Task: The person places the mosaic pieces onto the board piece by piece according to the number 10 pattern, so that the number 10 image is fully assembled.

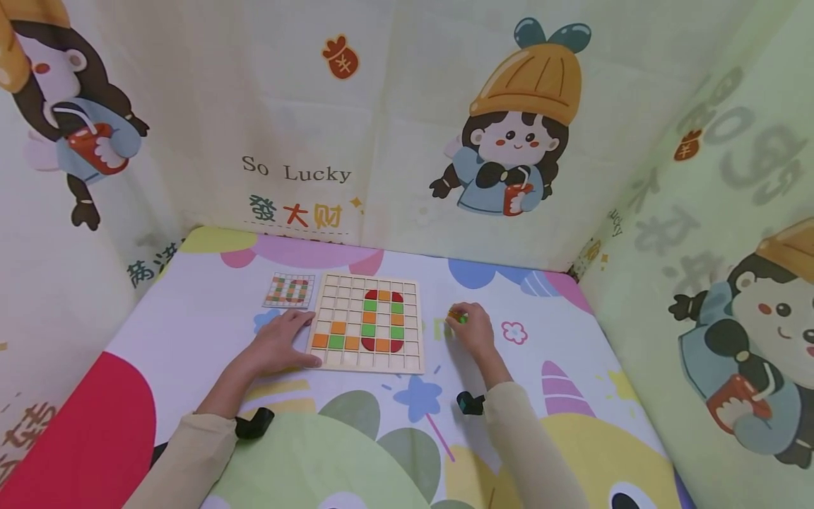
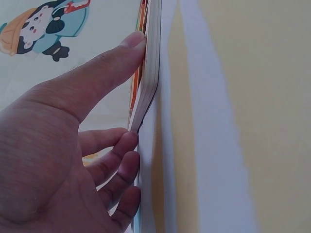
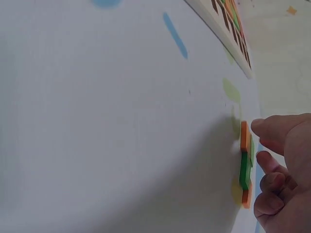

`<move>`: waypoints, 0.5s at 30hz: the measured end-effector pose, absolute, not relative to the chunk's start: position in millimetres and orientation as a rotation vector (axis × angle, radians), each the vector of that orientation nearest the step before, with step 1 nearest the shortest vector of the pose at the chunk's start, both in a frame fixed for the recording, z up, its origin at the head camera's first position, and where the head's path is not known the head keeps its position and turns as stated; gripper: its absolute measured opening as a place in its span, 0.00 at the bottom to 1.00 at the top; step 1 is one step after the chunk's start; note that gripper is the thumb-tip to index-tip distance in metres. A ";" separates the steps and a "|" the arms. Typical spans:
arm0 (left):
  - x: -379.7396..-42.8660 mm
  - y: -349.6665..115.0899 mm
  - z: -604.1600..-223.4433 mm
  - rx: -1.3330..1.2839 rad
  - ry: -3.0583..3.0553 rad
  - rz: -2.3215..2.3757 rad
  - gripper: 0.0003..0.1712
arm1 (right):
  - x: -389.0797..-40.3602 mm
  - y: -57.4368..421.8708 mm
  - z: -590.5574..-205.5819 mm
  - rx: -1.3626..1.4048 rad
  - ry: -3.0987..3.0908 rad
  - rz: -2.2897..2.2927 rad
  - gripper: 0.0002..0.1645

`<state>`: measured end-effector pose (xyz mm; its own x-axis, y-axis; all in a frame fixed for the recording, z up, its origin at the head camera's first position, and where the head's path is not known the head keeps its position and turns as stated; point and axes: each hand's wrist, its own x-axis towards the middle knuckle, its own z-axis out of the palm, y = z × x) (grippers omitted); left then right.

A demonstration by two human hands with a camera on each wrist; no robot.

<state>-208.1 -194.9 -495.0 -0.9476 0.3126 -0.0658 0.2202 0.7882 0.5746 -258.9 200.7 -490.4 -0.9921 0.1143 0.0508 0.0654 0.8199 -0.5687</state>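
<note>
A wooden grid board (image 1: 372, 368) lies flat with orange, green and red tiles (image 1: 369, 318) set in some squares. My left hand (image 1: 275, 345) rests at the board's left side, thumb and fingers spread along the edge. In the left wrist view, the thumb (image 2: 104, 68) touches the board's edge and the index fingertip meets a corner. My right hand (image 1: 475, 331) is right of the board, over a small group of loose tiles (image 1: 462, 319). From the right wrist, orange tiles (image 3: 244, 136) and a green tile (image 3: 245, 170) lie on the tabletop beside loosely bent fingers; no pinch shows.
A small pattern card (image 1: 289, 290) lies at the board's upper left, showing a similar coloured grid. The table is covered by a printed cloth (image 1: 439, 385). Cartoon-printed curtains (image 1: 394, 141) stand at the back and both sides. A black wrist camera (image 1: 470, 404) is near the right sleeve.
</note>
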 end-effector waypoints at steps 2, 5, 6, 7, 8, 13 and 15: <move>-208.2 -194.3 -494.9 0.424 2.823 0.874 0.58 | -258.8 206.3 -490.6 -0.155 -2.929 0.905 0.18; -208.3 -193.7 -495.1 0.426 2.827 0.865 0.58 | -257.4 214.1 -488.7 -0.180 -2.950 0.896 0.21; -208.2 -193.7 -494.9 0.423 2.827 0.862 0.58 | -256.8 216.5 -488.0 -0.187 -2.955 0.892 0.21; -208.2 -193.5 -494.9 0.422 2.826 0.858 0.58 | -256.4 218.8 -487.6 -0.195 -2.957 0.888 0.21; -208.2 -193.3 -494.8 0.420 2.827 0.856 0.58 | -255.8 220.7 -487.1 -0.203 -2.961 0.883 0.21; -208.1 -193.2 -495.0 0.417 2.831 0.860 0.58 | -255.5 226.2 -488.1 -0.237 -2.966 0.900 0.20; -208.2 -193.1 -495.6 0.418 2.832 0.865 0.58 | -255.8 227.7 -489.4 -0.236 -2.968 0.899 0.20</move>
